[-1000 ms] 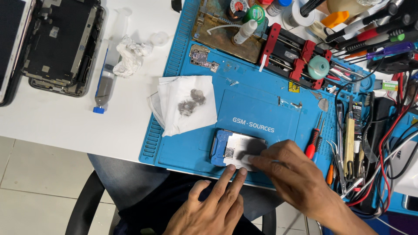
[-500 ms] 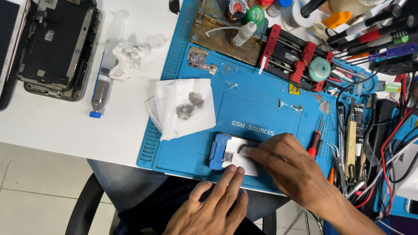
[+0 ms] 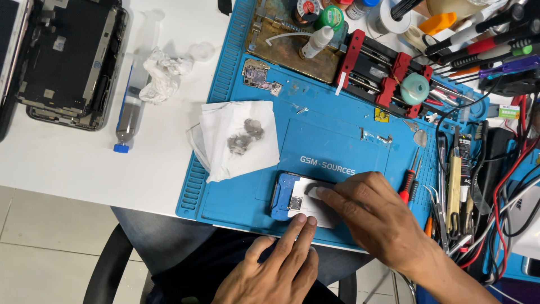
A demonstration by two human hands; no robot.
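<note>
Free room: the middle of my blue mat (image 3: 337, 141), between the stained tissue (image 3: 239, 138) and the red screwdriver (image 3: 406, 186), lies bare; a hand could pass there.

Obstacles, mat's far edge: red clamp fixture (image 3: 382, 70), brown plate (image 3: 287, 48), white dropper bottle (image 3: 315, 42).

Obstacles, mat's right edge: tweezers and cables (image 3: 484, 186), packed close.

Near edge: my left hand (image 3: 275, 270) and right hand (image 3: 371, 217) cover the blue fixture (image 3: 284, 197).

White table (image 3: 84, 163), left side: bare strip along the near edge; farther back, syringe (image 3: 129, 110), crumpled wipe (image 3: 163, 76), opened phone (image 3: 67, 62).
</note>
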